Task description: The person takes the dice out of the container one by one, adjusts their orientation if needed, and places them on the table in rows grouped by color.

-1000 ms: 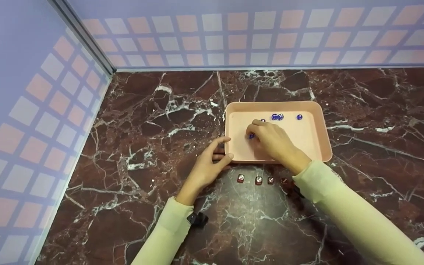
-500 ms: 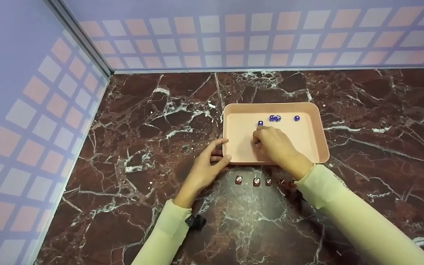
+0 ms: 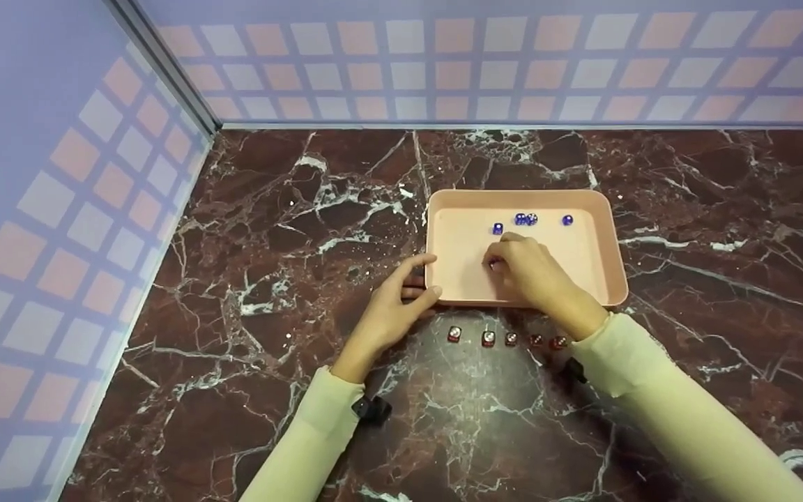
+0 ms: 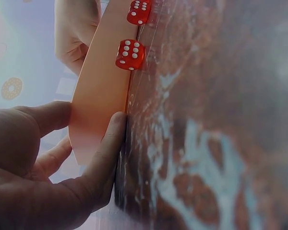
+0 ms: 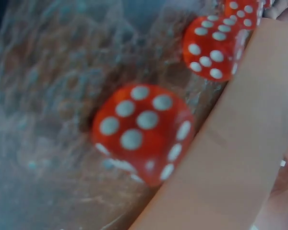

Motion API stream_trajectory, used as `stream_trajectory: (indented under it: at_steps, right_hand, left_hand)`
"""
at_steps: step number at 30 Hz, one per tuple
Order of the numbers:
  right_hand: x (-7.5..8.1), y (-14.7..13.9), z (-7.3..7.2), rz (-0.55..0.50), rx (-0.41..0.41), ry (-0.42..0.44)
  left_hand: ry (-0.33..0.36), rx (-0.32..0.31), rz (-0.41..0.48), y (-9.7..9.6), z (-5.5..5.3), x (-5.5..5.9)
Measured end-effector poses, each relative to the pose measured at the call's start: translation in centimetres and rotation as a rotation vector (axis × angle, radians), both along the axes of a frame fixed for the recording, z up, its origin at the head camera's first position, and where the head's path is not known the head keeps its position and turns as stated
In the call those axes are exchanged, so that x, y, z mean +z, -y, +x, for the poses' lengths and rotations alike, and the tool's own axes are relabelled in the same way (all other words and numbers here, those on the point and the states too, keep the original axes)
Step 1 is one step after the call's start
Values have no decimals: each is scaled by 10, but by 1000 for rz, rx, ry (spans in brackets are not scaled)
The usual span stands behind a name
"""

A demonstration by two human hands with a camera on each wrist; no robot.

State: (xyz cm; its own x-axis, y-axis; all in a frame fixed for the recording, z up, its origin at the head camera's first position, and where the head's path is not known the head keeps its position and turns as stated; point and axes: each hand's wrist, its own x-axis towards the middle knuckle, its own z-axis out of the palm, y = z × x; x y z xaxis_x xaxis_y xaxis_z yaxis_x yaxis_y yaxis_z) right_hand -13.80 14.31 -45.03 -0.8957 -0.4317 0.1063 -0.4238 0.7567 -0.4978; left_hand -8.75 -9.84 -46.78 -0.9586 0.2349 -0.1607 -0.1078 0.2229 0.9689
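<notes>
My right hand (image 3: 527,268) is over the floor of a peach tray (image 3: 614,258), its fingers bent and pinching a small blue die (image 3: 493,263) that is mostly hidden by them. Several other blue dice (image 3: 498,228) lie toward the tray's back wall. My left hand (image 3: 394,303) rests at the tray's front left corner, fingers spread, with fingertips on the rim; the left wrist view shows one finger (image 4: 113,136) against the outer wall close to the table. In front of the tray, a row of red dice (image 3: 454,334) with white pips sits on the table.
The dark red marbled table (image 3: 269,265) has white veins. A lilac panel (image 3: 401,42) with pink and white squares stands at the back, and a similar panel (image 3: 46,209) runs along the left. In the right wrist view, a red die (image 5: 144,129) is close beside the tray wall.
My right hand has drawn back from the tray's left part slightly rightward with the blue die, uncovering another blue die behind it. My left hand keeps its place at the corner.
</notes>
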Motion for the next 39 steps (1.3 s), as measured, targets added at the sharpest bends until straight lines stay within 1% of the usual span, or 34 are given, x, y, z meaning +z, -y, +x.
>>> stream_trajectory:
  at_steps: [3,8,11,18,22,27,31,35,39]
  right_hand:
    - [3,-1,3,-23,16,-7]
    - [11,-3,10,-58,43,-55]
    - [13,-5,16,-81,54,-60]
    - [11,-9,22,-94,103,-17]
    - [10,-9,23,-111,111,-27]
    - [12,-9,27,-142,126,-58]
    - [16,-4,35,-155,138,-103]
    - [21,2,47,-140,172,-158]
    - [23,7,60,-135,217,-174]
  left_hand:
    - [12,-3,4,0,0,-1]
    - [11,-5,9,0,-1,-1]
    - [13,-10,9,0,-2,-1]
    - [13,-29,31,2,-2,-3]
    - [15,-31,34,3,-2,-1]
    - [19,-23,41,2,-1,-1]
    - [25,-22,46,2,-2,-2]
    - [12,-31,39,2,-3,-3]
    - [-3,-41,19,2,-3,-4]
